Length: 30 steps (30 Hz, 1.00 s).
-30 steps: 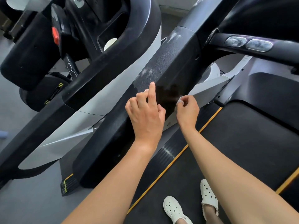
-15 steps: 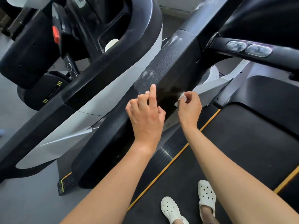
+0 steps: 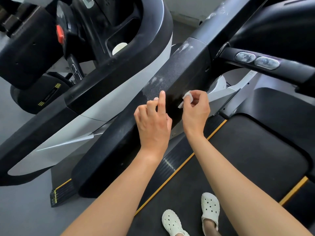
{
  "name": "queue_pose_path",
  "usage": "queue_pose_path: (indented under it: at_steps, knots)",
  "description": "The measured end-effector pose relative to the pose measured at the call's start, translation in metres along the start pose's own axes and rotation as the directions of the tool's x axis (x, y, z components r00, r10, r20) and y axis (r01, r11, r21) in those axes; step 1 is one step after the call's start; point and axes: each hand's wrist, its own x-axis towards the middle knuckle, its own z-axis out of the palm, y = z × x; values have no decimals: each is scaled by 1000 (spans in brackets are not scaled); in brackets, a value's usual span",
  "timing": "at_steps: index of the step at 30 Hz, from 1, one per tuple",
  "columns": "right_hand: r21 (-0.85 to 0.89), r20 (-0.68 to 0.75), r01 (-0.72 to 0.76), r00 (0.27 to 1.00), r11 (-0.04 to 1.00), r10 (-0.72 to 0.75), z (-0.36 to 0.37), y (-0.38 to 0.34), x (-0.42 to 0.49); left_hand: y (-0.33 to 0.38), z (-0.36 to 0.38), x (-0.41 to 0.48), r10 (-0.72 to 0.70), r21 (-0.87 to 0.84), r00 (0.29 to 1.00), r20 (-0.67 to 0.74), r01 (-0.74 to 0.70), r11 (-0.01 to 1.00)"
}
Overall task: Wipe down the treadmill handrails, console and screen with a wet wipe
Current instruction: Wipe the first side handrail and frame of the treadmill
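A wide black treadmill handrail [image 3: 119,138] runs diagonally from lower left to upper right, dusty with pale smudges on its upper part. My right hand [image 3: 196,113] pinches a small white wet wipe [image 3: 186,97] against the rail's dark, wiped patch. My left hand [image 3: 153,123] hovers over the rail just left of it, index finger straight and pointing up the rail, other fingers curled, holding nothing. A front grip bar with two oval metal sensors [image 3: 257,60] sits at upper right.
A second treadmill [image 3: 105,74] with a black and white handrail and a red stop button [image 3: 60,35] stands close on the left. The black belt [image 3: 238,159] with orange edge stripes is under my white clogs [image 3: 210,206]. Grey floor lies at lower left.
My right hand has slid the wipe a little up the handrail, showing more of it. My left hand stayed beside it with the index finger still pointing.
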Motion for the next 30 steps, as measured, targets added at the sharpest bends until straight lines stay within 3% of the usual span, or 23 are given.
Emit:
queue_pose_path:
  at_steps: [5,11,15,21,24,27,28,30]
  knots:
    - [48,70,239,968,970,-242,6,-38,-7,-3,-6,0,-1,-60,999,46,3,998]
    - [-94,75,114,991,989,-107,-6,-26,-8,-10,-23,-5,63,-145,989,130,-43,988]
    - [-95,129,288,953,953,-275,2,-56,-14,-16,-36,-1,-57,-225,984,167,94,970]
    - [-250,302,573,812,781,-499,2,-69,-12,-37,-47,4,-287,-195,920,268,343,919]
    - [-287,455,727,677,624,-579,-4,-70,-21,-44,-52,6,-266,-215,914,305,338,916]
    - [-282,643,868,487,409,-591,-4,-74,-29,-53,-59,11,-231,-236,916,329,316,919]
    - [-275,685,889,448,365,-575,-4,-76,-27,-55,-61,13,-219,-240,916,337,308,921]
    - [-294,706,891,446,346,-549,-3,-81,-15,-58,-65,17,-208,-248,912,354,306,919]
